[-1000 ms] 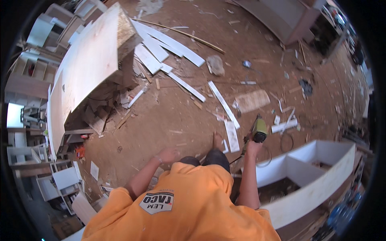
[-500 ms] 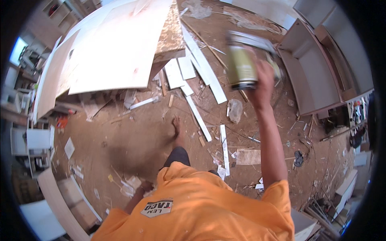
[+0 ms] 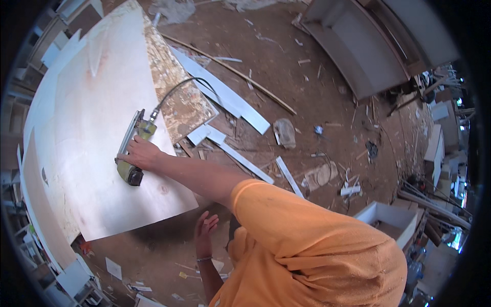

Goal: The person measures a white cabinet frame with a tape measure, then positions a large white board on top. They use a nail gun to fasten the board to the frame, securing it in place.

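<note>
A green pneumatic nail gun (image 3: 134, 148) with a silver magazine lies against the pale wooden sheet (image 3: 112, 199), its black air hose (image 3: 176, 87) curving off to the right. My right hand (image 3: 140, 152) is wrapped round the gun's body, the arm stretched across to the left. Whether the gun touches the sheet, I cannot tell for certain. Below the sheet's near corner, my left hand (image 3: 205, 227) hangs with fingers apart and nothing in it; a bracelet circles its wrist.
A rough, flaking board (image 3: 171, 97) shows under the sheet's right edge. White strips (image 3: 245, 162) and a long thin stick (image 3: 230, 69) lie on the littered dirt floor. A cabinet carcass (image 3: 358, 46) stands at the far right, and an open box (image 3: 388, 220) sits at the lower right.
My right hand has carried the nail gun from the right, above the floor, leftward onto the sheet area. My left hand has come forward toward the sheet's near edge, and my view has shifted.
</note>
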Available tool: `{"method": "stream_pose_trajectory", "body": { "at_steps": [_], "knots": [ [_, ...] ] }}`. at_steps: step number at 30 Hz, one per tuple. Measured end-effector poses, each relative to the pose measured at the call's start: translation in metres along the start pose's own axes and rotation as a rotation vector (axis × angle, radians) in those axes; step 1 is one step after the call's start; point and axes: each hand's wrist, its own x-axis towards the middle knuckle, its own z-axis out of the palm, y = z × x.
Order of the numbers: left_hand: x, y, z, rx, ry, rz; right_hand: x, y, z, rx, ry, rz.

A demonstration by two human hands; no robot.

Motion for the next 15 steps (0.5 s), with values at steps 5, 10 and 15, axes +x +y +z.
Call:
{"method": "stream_pose_trajectory", "body": {
  "at_steps": [5, 10, 15],
  "knots": [
    [0.028, -0.066, -0.048, 0.745, -0.25, -0.322, 0.023, 0.005, 0.035, 0.157, -0.189, 0.26],
    [0.063, -0.059, -0.04, 0.988, -0.47, -0.216, -0.02, -0.006, 0.012, 0.111, -0.064, 0.223],
    [0.101, -0.039, 0.017, 1.161, -0.64, -0.114, -0.243, -0.017, -0.103, 0.7, 0.29, 0.783]
  ]
}}
